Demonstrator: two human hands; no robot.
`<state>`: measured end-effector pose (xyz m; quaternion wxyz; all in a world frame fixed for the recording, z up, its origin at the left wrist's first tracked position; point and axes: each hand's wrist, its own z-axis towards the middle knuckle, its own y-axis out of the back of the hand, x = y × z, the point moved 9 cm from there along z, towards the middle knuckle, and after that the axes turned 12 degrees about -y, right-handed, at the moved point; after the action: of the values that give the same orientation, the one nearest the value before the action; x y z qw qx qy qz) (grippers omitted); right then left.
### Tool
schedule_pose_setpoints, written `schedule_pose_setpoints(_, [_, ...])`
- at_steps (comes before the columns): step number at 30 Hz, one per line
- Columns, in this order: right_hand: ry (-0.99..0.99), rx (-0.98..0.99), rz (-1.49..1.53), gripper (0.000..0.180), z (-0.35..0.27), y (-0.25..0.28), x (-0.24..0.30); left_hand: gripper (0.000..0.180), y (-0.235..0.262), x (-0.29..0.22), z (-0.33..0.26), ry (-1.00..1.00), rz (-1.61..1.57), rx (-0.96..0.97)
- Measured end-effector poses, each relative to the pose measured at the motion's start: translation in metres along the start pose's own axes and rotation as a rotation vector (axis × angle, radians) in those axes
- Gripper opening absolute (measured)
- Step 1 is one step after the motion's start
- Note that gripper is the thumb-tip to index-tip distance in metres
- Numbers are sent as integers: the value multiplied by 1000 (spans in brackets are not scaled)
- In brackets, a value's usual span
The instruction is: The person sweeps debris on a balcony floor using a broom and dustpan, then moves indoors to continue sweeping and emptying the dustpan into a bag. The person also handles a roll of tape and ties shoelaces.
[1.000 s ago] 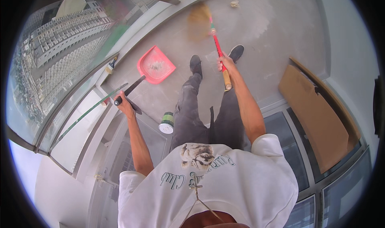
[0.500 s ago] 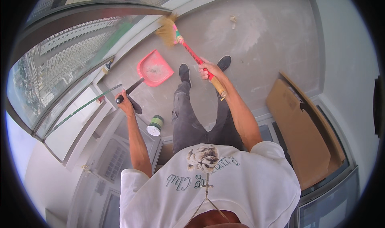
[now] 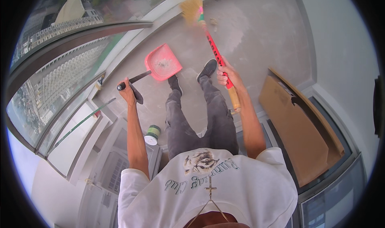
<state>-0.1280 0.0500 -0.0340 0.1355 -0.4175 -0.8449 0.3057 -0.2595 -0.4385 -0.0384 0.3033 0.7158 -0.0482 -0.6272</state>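
Note:
My right hand (image 3: 230,73) is closed around the red handle of a straw broom (image 3: 213,45). The broom's tan bristles (image 3: 191,7) point to the far side, near the low wall ledge, and its bare wooden end lies along my forearm. In my left hand (image 3: 128,93) is the dark handle of a pink dustpan (image 3: 170,69). Greyish dust and debris (image 3: 163,63) lie in the pan, which is just beyond my left shoe (image 3: 175,85). A dark, flat, rounded piece (image 3: 137,95) shows beside my left hand; what it belongs to is unclear.
A green and white cylindrical tub (image 3: 152,134) stands left of my legs. Folded cardboard (image 3: 294,126) leans at the right. Glass window panels (image 3: 68,79) line the left side, with a brush (image 3: 100,82) on the ledge. A small pale scrap (image 3: 213,22) lies on the dusty floor (image 3: 260,39).
The broom has swung farther away and to the right, and is more upright in view. The dustpan sits slightly farther right and up in view. My right shoe has shifted left.

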Motion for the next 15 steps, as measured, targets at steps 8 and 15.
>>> schedule_pose_setpoints(8, [400,-720,-574,73,-127,118,136,24,-113,-10,11,-41,-208,-79])
schedule_pose_setpoints(15, [435,-1353,-1313,73,30,186,274,25,-186,-42,16,-28,-293,-87])
